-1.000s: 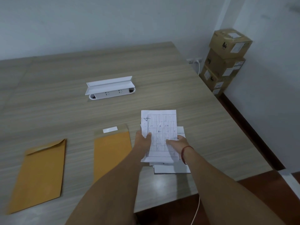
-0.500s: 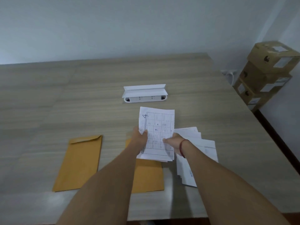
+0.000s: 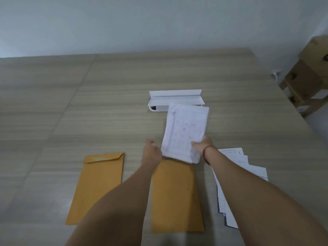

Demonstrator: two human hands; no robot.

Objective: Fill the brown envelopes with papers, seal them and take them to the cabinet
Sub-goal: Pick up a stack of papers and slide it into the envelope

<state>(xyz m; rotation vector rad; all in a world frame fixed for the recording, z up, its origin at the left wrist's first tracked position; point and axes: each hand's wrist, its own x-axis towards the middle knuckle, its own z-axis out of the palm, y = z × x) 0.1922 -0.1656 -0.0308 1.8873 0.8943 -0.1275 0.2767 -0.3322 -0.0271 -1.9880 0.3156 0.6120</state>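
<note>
My right hand (image 3: 201, 144) grips a small sheaf of white printed papers (image 3: 185, 132) by its lower right corner and holds it tilted above the table. My left hand (image 3: 151, 150) hovers just left of the sheaf, off the paper, with its fingers loosely curled. Two brown envelopes lie flat on the table. One envelope (image 3: 98, 185) lies to the left with its flap folded down. The other envelope (image 3: 175, 197) lies under my hands, its top hidden by the sheaf. A loose pile of papers (image 3: 230, 185) lies at the right, partly under my right forearm.
A white power strip box (image 3: 174, 98) with its lid raised sits on the wooden table (image 3: 88, 107) behind the sheaf. Stacked cardboard boxes (image 3: 308, 75) stand beside the wall at the far right, off the table.
My left hand has let go of the sheaf, which my right hand alone now holds. The view has turned left, so the envelopes and the paper pile sit further right in view.
</note>
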